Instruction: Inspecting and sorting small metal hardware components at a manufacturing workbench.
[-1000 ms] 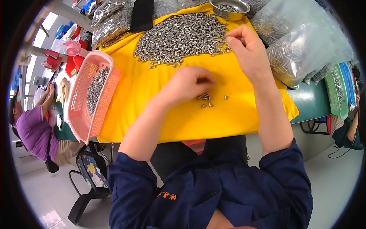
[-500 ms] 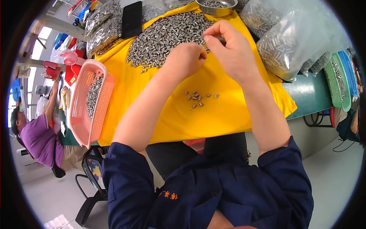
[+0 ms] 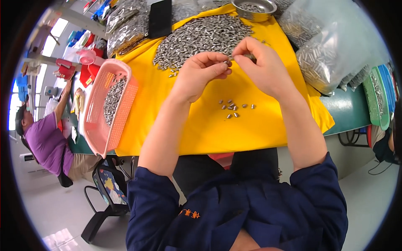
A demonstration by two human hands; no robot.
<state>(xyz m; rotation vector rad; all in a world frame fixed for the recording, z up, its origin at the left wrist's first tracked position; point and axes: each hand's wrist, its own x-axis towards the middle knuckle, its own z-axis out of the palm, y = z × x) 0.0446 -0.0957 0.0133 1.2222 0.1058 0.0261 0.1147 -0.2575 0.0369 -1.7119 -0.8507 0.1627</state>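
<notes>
While the left hand [image 3: 201, 75] was a loose fist half a second ago, it has now turned and unrolled, so its thumb and fingertips show a small metal piece [image 3: 227, 62] pinched between them, a little above the middle of the frame. The right hand [image 3: 266, 69] has come lower against the heap, its fingertips now just beside that piece, which suggests both hands are busy with it. Its thumb and forefinger are nearly together and its other fingers curl round something dark; I cannot tell what that is, or whether the tips grip anything.

Below the hands, a small group of loose pieces [image 3: 236, 114] lies scattered on the yellow cloth [image 3: 201, 134], looking much the same as before. Above them, at upper centre, spreads a big heap [image 3: 203, 39] of similar pieces. The pink basket [image 3: 127, 98], with more inside, sits left of centre.

Farther out come a phone [image 3: 160, 19] and a metal bowl [image 3: 255, 17] along the top, a clear bag [image 3: 322, 62] of metal parts at upper right, and the green counter [image 3: 349, 108] at the right. A co-worker in a purple shirt [image 3: 48, 140] sits at the far left.
</notes>
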